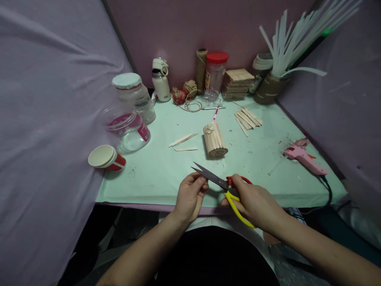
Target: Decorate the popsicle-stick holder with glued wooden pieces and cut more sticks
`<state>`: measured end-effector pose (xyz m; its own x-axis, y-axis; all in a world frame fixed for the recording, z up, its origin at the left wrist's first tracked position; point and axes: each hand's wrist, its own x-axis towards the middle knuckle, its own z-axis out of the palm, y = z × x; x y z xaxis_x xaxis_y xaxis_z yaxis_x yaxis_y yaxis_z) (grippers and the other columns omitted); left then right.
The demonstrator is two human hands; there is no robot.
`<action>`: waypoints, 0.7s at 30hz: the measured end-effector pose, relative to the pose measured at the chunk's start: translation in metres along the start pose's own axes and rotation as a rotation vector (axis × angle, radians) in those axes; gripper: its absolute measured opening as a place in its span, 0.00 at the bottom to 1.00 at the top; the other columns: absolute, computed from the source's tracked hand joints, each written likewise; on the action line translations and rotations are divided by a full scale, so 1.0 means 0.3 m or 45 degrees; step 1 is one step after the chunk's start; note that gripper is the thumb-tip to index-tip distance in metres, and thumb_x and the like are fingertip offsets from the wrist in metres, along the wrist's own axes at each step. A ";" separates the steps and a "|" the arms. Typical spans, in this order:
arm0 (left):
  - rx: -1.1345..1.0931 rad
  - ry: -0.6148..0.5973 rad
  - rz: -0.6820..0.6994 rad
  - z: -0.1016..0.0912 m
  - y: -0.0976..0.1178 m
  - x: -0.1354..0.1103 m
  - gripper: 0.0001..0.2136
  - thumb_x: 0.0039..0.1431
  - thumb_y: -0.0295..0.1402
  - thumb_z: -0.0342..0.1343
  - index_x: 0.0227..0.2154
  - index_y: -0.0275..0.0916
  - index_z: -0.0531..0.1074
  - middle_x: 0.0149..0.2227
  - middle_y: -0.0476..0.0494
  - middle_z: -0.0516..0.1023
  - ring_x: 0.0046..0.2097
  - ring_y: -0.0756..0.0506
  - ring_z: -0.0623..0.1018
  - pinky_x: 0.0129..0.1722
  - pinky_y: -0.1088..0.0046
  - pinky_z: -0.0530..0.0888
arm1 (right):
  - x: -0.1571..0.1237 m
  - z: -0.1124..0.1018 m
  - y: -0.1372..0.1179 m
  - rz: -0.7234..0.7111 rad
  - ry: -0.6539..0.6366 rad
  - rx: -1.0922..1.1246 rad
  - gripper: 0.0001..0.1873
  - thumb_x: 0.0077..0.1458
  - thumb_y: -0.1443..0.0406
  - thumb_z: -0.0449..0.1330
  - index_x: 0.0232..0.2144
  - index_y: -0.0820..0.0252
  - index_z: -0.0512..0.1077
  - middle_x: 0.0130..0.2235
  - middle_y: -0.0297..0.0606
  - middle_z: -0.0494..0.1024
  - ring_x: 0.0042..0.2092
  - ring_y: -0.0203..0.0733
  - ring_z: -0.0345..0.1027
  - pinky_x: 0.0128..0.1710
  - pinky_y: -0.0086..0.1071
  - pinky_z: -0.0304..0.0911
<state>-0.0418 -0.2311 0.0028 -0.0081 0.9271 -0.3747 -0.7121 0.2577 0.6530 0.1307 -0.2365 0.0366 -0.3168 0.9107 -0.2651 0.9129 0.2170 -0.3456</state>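
Observation:
My right hand (253, 200) is closed around the scissors (216, 179), which have one red and one yellow handle. Their dark blades point left and stand slightly apart above the table's front edge. My left hand (192, 194) is closed in a pinch just under the blades; what it holds, if anything, is too small to make out. Beyond the hands, a cylinder covered in craft sticks (214, 140) lies on its side with a small bow-like piece on it. Several loose craft sticks (183, 140) lie to its left.
A pink hot glue gun (306, 158) lies at the right, its cord over the edge. More craft sticks (248, 119) lie behind. At left stand paper cups (107, 157) and a clear tub (127, 139). Along the back are twine balls (185, 92), a red-lidded jar (214, 75) and glue sticks (281, 51).

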 end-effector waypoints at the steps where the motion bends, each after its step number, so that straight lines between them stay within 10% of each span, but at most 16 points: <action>1: 0.016 -0.005 -0.001 -0.001 0.002 0.001 0.09 0.41 0.29 0.69 0.27 0.35 0.76 0.25 0.50 0.73 0.27 0.56 0.68 0.28 0.80 0.66 | 0.000 -0.003 0.006 0.013 -0.004 0.029 0.14 0.57 0.53 0.54 0.34 0.54 0.56 0.22 0.33 0.71 0.25 0.48 0.69 0.22 0.30 0.41; 21: 0.376 -0.155 0.239 -0.032 0.008 0.014 0.02 0.45 0.28 0.65 0.24 0.38 0.77 0.28 0.50 0.73 0.29 0.53 0.68 0.30 0.77 0.64 | -0.013 -0.017 0.034 -0.121 0.115 -0.092 0.16 0.53 0.53 0.56 0.37 0.56 0.59 0.32 0.39 0.75 0.32 0.49 0.71 0.24 0.31 0.48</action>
<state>-0.0502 -0.2291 -0.0035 -0.0234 0.9867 -0.1611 -0.4726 0.1311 0.8715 0.1425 -0.2362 0.0386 -0.3810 0.9121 -0.1515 0.8973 0.3252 -0.2984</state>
